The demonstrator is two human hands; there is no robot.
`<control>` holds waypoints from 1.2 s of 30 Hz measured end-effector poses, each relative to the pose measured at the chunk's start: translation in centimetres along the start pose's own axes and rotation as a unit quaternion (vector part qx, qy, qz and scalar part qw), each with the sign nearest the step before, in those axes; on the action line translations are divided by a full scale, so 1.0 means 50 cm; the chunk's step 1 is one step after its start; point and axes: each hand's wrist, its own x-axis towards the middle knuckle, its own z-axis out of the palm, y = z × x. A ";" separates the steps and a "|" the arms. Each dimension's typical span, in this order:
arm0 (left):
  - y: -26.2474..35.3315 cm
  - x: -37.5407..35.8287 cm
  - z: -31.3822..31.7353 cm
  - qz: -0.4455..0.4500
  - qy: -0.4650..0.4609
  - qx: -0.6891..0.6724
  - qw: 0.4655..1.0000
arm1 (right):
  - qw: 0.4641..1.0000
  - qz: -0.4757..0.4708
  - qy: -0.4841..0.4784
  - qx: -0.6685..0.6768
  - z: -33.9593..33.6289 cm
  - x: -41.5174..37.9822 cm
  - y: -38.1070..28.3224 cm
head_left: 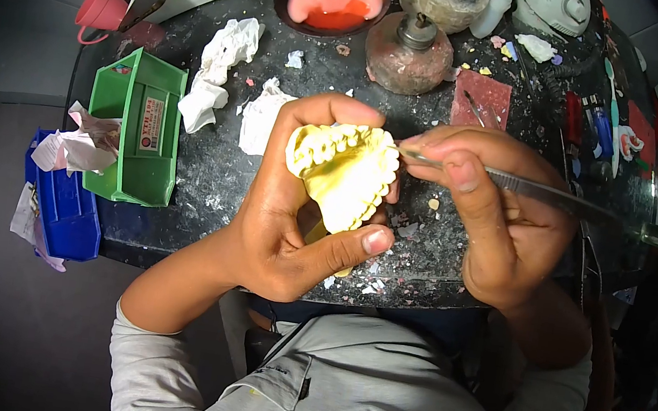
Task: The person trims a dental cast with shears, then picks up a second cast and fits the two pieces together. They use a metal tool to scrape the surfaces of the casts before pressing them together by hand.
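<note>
A yellow plaster dental cast (350, 176) with a curved row of teeth sits in my left hand (288, 225). The fingers wrap behind it and the thumb presses along its lower edge. My right hand (504, 213) pinches a slim metal dental carving tool (521, 185) with a ridged grip, held like a pen. Its narrow tip meets or nearly meets the teeth on the cast's upper right side; contact is too small to tell. Some right fingers are curled under the tool.
Green bin (154, 130) and blue bin (67, 211) stand at left with paper inside. Crumpled tissues (228, 57), a bowl of pink material (337, 1), a spirit burner (409, 57) and a red wax sheet (481, 101) lie beyond the hands. Tools, including a toothbrush (613, 119), crowd the right.
</note>
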 end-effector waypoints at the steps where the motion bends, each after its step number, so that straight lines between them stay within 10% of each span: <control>1: 0.002 0.000 0.000 0.001 0.001 0.000 1.000 | 1.000 0.006 -0.004 0.009 -0.002 -0.001 -0.001; 36: -0.004 -0.001 -0.008 0.111 -0.002 0.163 0.980 | 0.997 -0.055 -0.053 0.003 -0.014 -0.001 0.000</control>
